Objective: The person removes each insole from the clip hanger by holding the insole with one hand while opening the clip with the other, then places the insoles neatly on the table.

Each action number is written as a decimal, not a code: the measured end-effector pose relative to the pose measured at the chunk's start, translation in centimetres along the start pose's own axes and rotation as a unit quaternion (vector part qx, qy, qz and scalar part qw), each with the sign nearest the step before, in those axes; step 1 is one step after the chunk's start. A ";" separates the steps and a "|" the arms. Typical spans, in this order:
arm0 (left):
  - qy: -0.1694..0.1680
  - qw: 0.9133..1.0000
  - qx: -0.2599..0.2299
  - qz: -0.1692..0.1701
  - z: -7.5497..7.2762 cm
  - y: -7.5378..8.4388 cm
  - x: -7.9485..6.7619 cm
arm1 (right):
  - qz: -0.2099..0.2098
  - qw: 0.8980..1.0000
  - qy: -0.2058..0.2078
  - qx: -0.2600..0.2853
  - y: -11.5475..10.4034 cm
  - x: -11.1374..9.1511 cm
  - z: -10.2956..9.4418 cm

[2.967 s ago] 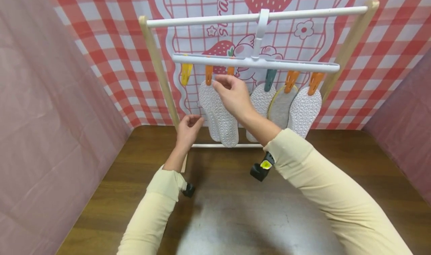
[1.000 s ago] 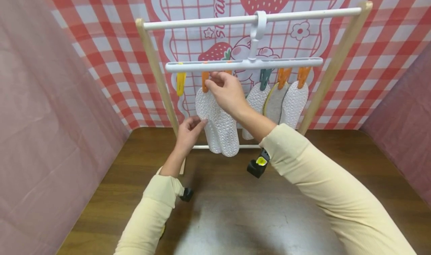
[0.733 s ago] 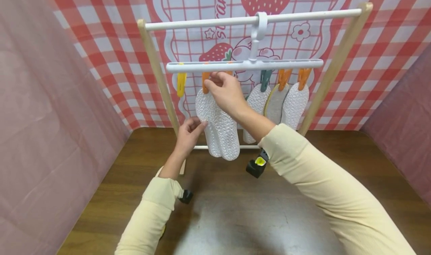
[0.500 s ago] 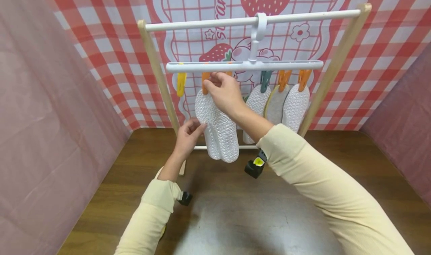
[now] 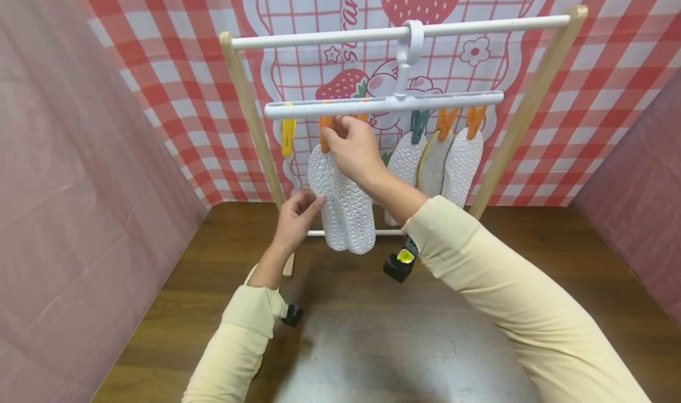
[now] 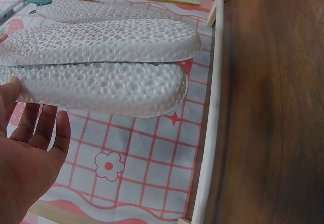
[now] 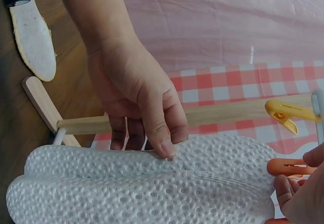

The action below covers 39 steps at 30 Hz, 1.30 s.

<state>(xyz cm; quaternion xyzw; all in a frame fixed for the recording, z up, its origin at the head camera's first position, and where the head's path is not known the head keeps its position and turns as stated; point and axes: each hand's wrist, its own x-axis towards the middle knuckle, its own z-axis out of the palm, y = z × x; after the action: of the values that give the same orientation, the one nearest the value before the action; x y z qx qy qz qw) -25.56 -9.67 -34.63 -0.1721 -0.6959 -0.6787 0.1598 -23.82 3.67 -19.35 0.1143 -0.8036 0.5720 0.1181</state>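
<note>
One white insole [image 5: 324, 175], pebbled with rounded bumps, hangs from an orange clip [image 5: 324, 123], just beside its lookalike [image 5: 357, 217]. I count six clips — four orange, one yellow [image 5: 288, 137], one teal [image 5: 418, 126] — and five insoles hanging, a sixth [image 7: 34, 39] on the table [image 5: 425, 314]. That first insole lies right of my left hand [image 5: 294, 217], whose thumb and fingers pinch its edge, and below my right hand [image 5: 355, 150], clamped on its clip.

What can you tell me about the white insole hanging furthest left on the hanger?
The white insole is long with rounded ends, its visible face covered in raised bumps; it looks like foam or plastic. It hangs at a slight slant, its upper end in an orange clip, overlapping a similar insole. The left grip pinches its outer edge.
</note>
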 end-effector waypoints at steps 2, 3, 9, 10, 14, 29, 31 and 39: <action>0.001 1.000 0.005 0.002 -0.1 0.0 0.0 | -0.001 1.000 0.000 -0.003 0.0 -0.1 0.0; 0.001 1.000 0.008 0.004 -0.1 0.0 -0.1 | -0.001 1.000 0.000 -0.004 0.0 -0.1 0.0; -0.002 1.000 0.022 0.014 -0.3 0.0 -0.2 | 0.006 1.000 0.005 -0.018 -0.1 -0.3 -0.2; -0.004 1.000 0.024 0.013 -0.4 0.0 -0.3 | 0.006 1.000 0.007 -0.022 -0.1 -0.3 -0.3; -0.006 0.999 0.035 -0.002 -0.6 0.3 -0.3 | 0.008 1.000 0.009 -0.028 -0.2 -0.3 -0.6; -0.021 0.999 0.044 -0.024 -0.9 1.0 -1.0 | 0.039 0.999 -0.007 0.007 -0.4 -0.7 -1.4; -0.023 0.999 0.037 -0.024 -1.0 1.1 -1.2 | 0.040 0.999 -0.005 0.006 -0.4 -0.7 -1.5; -0.028 0.999 0.006 -0.043 -1.0 1.3 -1.5 | 0.051 0.999 0.004 0.004 -0.5 -0.8 -1.6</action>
<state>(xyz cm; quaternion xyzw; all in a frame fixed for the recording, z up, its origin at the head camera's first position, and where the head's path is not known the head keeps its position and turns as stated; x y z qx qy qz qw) -23.66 -10.70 -34.07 -0.1600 -0.7108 -0.6757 0.1125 -22.84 5.04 -18.63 0.0712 -0.8054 0.5813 0.0914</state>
